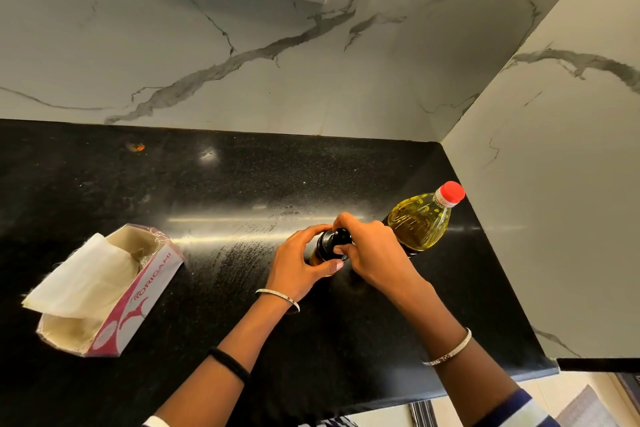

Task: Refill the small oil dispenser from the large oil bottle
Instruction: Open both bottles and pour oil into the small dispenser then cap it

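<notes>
- I am seeing the tissue box (114,291) lying well to the left on the counter (242,184), apart from the work.
- My left hand (298,267) is wrapping the small oil dispenser (323,248) near the counter's middle, steadying its body, I judge; it is standing upright.
- My right hand (370,250) is pinching its black top (341,237), likely to open it.
- The large oil bottle (420,220) is waiting just right, capped, upright, within reach.
</notes>
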